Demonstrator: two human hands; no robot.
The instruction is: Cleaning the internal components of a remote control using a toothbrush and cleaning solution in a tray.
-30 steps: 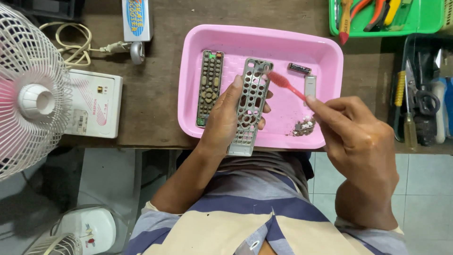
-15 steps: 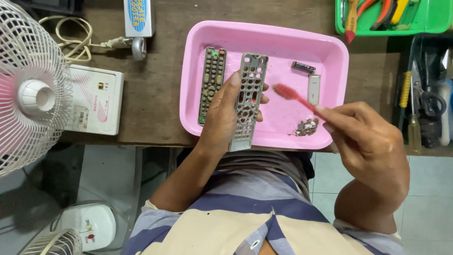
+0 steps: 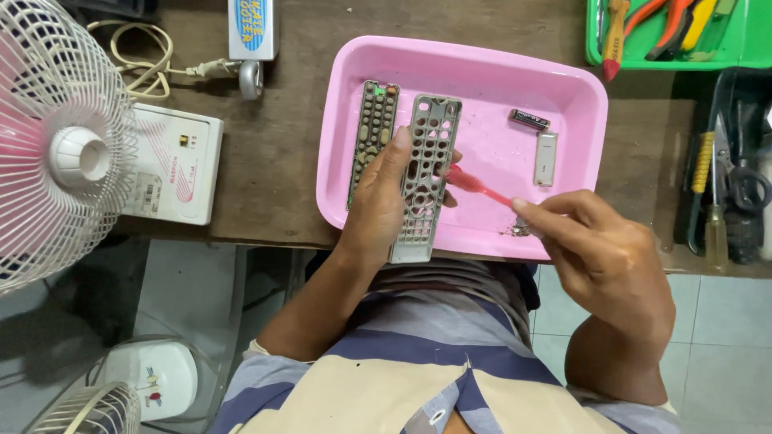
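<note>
Lying in one pink tray [image 3: 579,104]: one battery [image 3: 529,120], one keypad [image 3: 373,133].

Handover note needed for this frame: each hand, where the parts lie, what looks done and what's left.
Left hand holds the grey remote cover over the pink tray.
Right hand holds a red toothbrush, bristles at the cover's edge.
In the tray: button pad, battery, small silver lid, bit of debris.
Done: remote taken apart.
Left: brushing appears under way; parts not yet put back together.
</note>
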